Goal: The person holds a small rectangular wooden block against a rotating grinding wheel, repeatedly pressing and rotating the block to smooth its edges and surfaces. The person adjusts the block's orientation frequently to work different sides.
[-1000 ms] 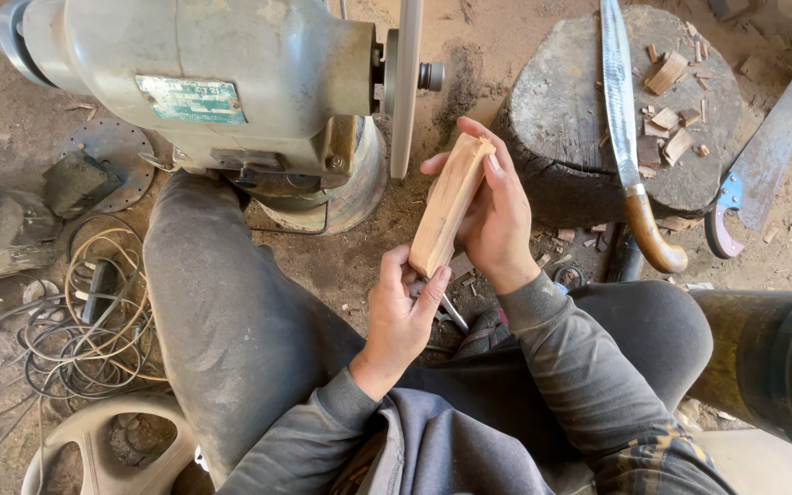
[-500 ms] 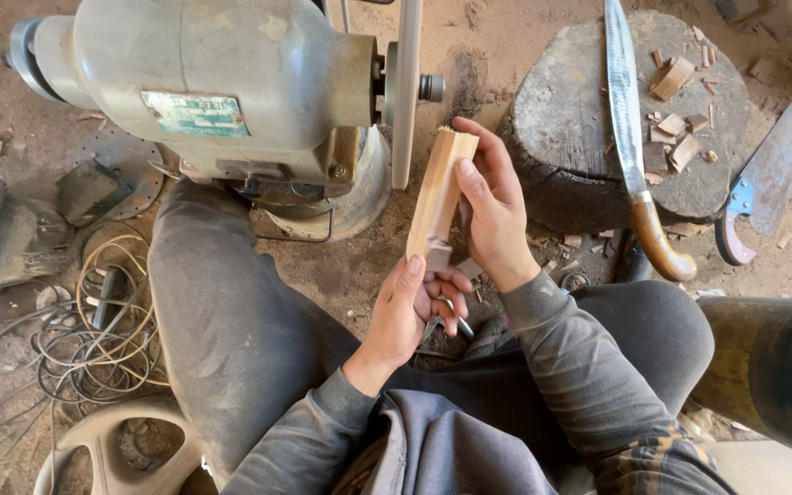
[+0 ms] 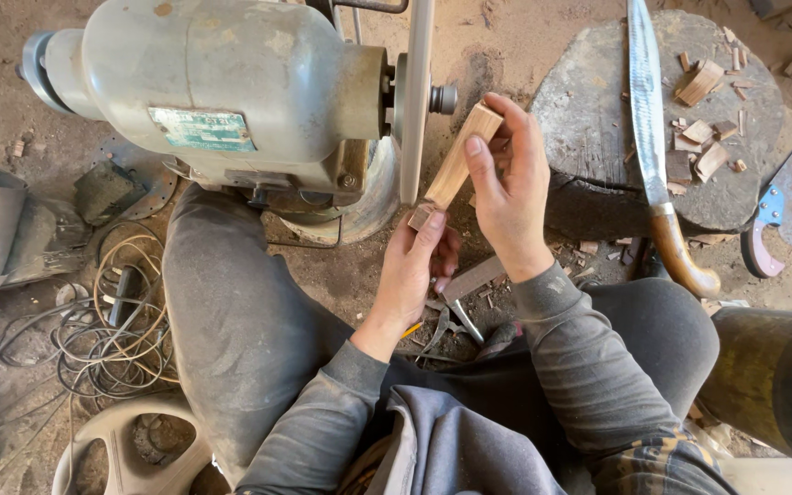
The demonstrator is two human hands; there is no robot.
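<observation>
wood block (image 3: pixel 458 163) slants up-right, just beside spinning disc (image 3: pixel 415 101) | right hand (image 3: pixel 509 183) clasps top end, nearer disc | left hand (image 3: pixel 417 266) pinches bottom end

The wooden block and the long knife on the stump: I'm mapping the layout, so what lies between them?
In the head view, the right hand holding the wooden block, then bare stump up to the long knife.

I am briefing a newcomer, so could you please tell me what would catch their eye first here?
First, the grey motor at upper left, with its upright disc. Both hands, left and right, hold a wooden block against the disc. A long knife lies on the stone slab at right.
</observation>
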